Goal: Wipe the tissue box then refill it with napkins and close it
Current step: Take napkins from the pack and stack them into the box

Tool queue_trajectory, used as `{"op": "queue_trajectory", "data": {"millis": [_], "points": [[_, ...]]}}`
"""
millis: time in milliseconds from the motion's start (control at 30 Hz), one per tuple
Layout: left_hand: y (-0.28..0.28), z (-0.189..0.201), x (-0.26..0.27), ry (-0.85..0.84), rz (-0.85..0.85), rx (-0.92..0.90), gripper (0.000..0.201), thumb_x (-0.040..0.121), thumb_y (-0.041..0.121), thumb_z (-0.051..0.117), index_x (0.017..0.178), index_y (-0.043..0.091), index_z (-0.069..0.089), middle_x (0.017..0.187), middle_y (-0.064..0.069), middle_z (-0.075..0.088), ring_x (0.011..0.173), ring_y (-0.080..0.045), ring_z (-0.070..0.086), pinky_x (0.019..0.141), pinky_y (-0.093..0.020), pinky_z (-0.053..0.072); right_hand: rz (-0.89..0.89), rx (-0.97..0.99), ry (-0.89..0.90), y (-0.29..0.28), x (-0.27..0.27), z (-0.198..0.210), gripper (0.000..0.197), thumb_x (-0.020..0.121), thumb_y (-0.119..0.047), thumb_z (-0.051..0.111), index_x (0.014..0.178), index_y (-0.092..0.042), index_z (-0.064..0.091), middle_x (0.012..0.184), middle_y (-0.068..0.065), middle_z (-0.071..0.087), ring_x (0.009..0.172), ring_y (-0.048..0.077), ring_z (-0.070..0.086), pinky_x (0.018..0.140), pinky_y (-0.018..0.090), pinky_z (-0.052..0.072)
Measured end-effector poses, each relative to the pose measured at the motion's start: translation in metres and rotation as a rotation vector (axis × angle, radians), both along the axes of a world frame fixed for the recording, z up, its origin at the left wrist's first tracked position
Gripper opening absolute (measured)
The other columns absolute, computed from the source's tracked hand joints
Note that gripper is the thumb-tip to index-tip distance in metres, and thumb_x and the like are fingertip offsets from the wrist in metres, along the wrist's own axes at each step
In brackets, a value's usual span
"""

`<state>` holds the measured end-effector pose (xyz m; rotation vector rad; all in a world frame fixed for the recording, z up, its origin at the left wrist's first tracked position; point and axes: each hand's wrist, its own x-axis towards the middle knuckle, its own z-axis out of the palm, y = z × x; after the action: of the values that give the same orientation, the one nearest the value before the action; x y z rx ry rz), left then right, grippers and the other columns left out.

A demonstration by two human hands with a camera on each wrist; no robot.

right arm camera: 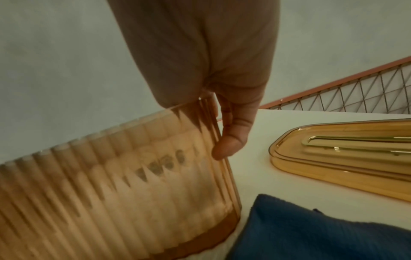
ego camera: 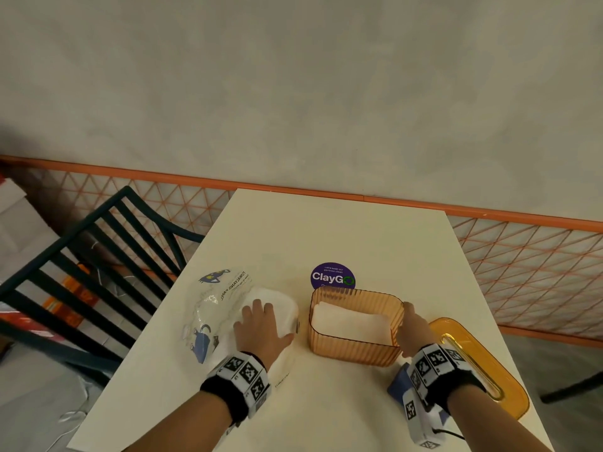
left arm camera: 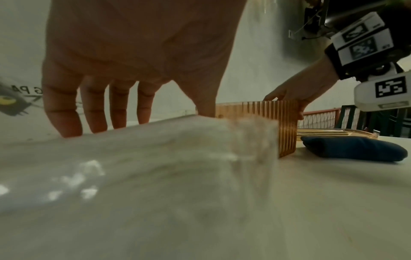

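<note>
An amber ribbed tissue box (ego camera: 355,347) stands open mid-table with white napkins (ego camera: 350,321) inside. My right hand (ego camera: 412,327) pinches its right wall, thumb (right arm camera: 231,144) outside and fingers inside the box (right arm camera: 133,184). The amber lid (ego camera: 479,363) lies flat to the right. A clear printed plastic pack (ego camera: 212,308) holds a stack of white napkins (ego camera: 277,305) left of the box. My left hand (ego camera: 261,331) rests on top of that stack (left arm camera: 133,167), fingers (left arm camera: 95,105) straight. A folded blue cloth (ego camera: 399,383) lies by the box's near right corner.
A purple ClayGo sticker (ego camera: 332,277) is on the table (ego camera: 326,233) behind the box. A dark slatted chair (ego camera: 98,256) stands at the left. An orange mesh railing (ego camera: 522,272) runs behind and to the right, and a grey wall rises beyond.
</note>
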<state>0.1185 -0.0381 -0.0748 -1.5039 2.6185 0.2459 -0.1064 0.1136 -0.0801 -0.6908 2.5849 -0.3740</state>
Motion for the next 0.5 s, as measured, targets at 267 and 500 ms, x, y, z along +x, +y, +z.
{"op": "queue_trajectory", "data": {"millis": [267, 500], "points": [[-0.009, 0.002, 0.002, 0.118, 0.056, 0.083, 0.046, 0.094, 0.045, 0.044, 0.126, 0.012, 0.043, 0.132, -0.004, 0.04, 0.125, -0.024, 0.038, 0.094, -0.038, 0.043, 0.004, 0.021, 0.017, -0.002, 0.0, -0.002, 0.056, 0.089, 0.006, 0.043, 0.139, -0.006, 0.021, 0.108, 0.02, 0.06, 0.078, 0.024, 0.052, 0.064, 0.026, 0.043], [-0.011, 0.004, 0.004, 0.235, 0.109, 0.137, 0.038, 0.097, 0.04, 0.039, 0.122, 0.012, 0.048, 0.129, -0.005, 0.043, 0.124, -0.024, 0.039, 0.096, -0.04, 0.044, 0.014, 0.028, 0.028, -0.004, 0.0, -0.003, 0.056, 0.089, 0.005, 0.042, 0.139, -0.006, 0.021, 0.108, 0.02, 0.061, 0.077, 0.022, 0.053, 0.051, 0.021, 0.038]]}}
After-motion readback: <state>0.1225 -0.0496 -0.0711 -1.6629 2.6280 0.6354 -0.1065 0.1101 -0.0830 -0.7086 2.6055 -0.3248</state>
